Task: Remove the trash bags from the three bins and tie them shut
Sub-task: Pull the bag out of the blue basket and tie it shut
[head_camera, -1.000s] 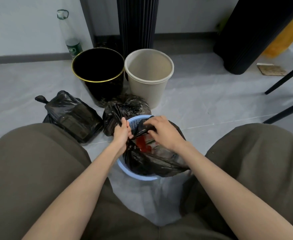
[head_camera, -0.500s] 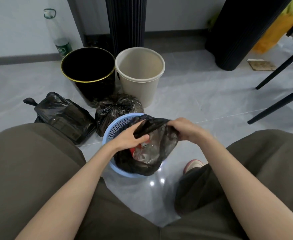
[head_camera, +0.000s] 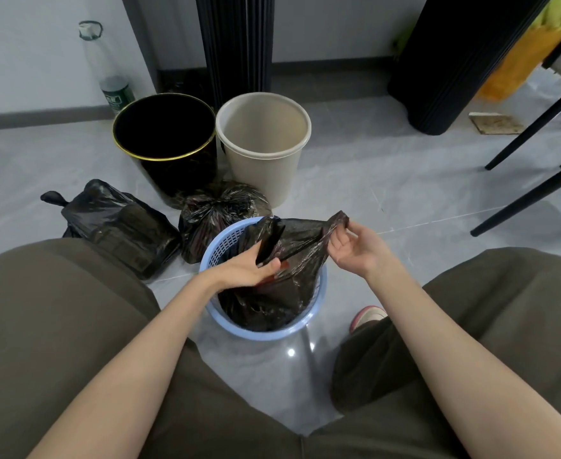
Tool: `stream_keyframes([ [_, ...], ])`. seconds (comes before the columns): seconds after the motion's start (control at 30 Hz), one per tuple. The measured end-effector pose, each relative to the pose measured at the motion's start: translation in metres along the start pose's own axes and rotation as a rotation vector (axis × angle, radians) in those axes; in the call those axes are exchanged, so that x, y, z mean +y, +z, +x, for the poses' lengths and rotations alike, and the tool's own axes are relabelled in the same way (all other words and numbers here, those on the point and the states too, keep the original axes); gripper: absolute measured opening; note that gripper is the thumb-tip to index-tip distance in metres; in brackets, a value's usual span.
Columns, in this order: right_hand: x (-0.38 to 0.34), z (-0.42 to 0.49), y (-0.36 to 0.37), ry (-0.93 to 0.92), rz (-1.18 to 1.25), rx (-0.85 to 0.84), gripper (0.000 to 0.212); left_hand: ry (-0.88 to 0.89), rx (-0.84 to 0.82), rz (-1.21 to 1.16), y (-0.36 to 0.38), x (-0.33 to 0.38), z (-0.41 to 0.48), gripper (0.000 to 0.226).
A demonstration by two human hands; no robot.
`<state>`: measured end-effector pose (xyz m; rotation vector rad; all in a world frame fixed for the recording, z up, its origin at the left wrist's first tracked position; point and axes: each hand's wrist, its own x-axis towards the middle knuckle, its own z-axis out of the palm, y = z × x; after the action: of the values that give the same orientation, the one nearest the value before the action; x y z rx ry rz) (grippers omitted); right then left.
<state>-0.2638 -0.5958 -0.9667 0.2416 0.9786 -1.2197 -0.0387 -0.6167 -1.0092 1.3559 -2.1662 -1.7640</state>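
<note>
Our left hand (head_camera: 249, 268) pinches one flap of the black bag (head_camera: 282, 293), our right hand (head_camera: 355, 248) the other, the bag sitting in the blue basket (head_camera: 262, 334); we should cross the flaps low, pull snug, matching the knotted bag (head_camera: 120, 233) beyond, before the black bin (head_camera: 179, 175)

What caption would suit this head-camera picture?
Left hand and right hand each pinch a flap of the black bag sitting in the blue bin.

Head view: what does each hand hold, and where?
The trash bag: left hand grips one gathered end of its top, right hand pinches the other.
</note>
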Motion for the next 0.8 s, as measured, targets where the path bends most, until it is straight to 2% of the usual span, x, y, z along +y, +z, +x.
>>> stream_keyframes([
  [0.1, 0.005, -0.002, 0.006, -0.026, 0.114, -0.025, 0.029, -0.053, -0.018, 0.195, 0.004, -0.006, -0.001, 0.111],
  [0.17, 0.007, -0.003, 0.011, -0.025, 0.182, -0.035, 0.034, -0.059, 0.1, 0.321, 0.012, -0.011, 0.0, 0.126],
  [0.23, 0.008, -0.005, 0.015, -0.014, 0.242, -0.027, 0.034, -0.035, 0.306, 0.296, 0.018, -0.012, 0.002, 0.122],
  [0.3, 0.007, -0.009, 0.017, 0.005, 0.258, -0.004, 0.031, -0.055, 0.448, 0.372, 0.018, -0.013, 0.004, 0.112],
  [0.43, 0.008, -0.015, 0.01, 0.07, 0.187, -0.032, 0.035, -0.133, 0.468, 0.607, 0.018, -0.021, 0.008, 0.093],
  [0.5, 0.01, -0.015, 0.011, 0.038, 0.035, -0.043, 0.035, -0.124, 0.488, 0.671, 0.021, -0.025, 0.01, 0.075],
  [0.57, 0.013, -0.011, 0.012, -0.054, -0.165, -0.028, 0.032, -0.116, 0.541, 0.633, 0.023, -0.028, 0.014, 0.057],
  [0.67, 0.016, -0.006, 0.005, -0.334, -0.46, 0.034, 0.018, -0.134, 0.587, 0.517, 0.023, -0.03, 0.019, 0.048],
  [0.73, 0.022, -0.003, -0.009, -0.494, -0.728, 0.124, 0.035, -0.153, 0.596, 0.45, 0.022, -0.031, 0.021, 0.048],
  [0.8, 0.029, 0.008, -0.029, -0.515, -0.987, 0.142, 0.062, -0.17, 0.602, 0.397, 0.022, -0.032, 0.021, 0.051],
])
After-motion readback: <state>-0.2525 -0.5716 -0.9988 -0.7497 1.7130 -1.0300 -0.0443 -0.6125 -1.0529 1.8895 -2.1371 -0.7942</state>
